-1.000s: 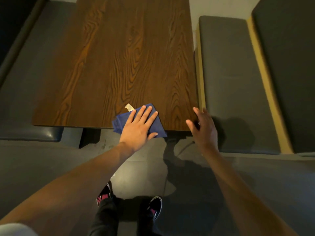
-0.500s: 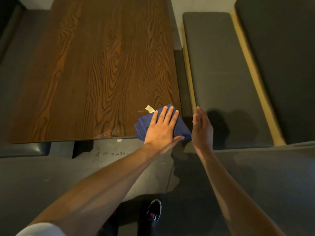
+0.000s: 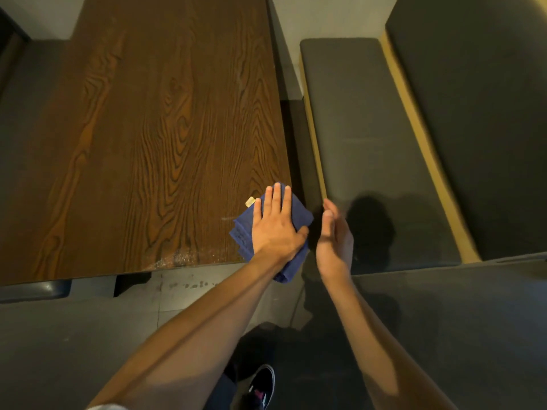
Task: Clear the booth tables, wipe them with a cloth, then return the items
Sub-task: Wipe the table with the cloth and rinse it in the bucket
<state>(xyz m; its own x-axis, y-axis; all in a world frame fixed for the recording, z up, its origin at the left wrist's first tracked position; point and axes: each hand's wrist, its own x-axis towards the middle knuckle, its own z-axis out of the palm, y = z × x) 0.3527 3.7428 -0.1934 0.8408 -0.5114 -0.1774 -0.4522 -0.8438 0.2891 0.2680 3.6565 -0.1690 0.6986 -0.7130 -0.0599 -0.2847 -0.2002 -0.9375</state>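
Fingers [image 3: 277, 196] of the left hand [image 3: 275, 229] lie straight and close together, pressing flat on a folded dark-blue cloth [image 3: 242, 229] at the near right corner of the dark brown wood-grain surface [image 3: 148, 137]. Part of the cloth hangs over the near edge, and a small pale tag [image 3: 250, 201] sticks out at its far side. The right hand [image 3: 336, 241] hovers just beside that corner, off the surface, edge-on, fingers straight and together, holding nothing. A grey cushioned booth seat [image 3: 370, 128] lies to the right.
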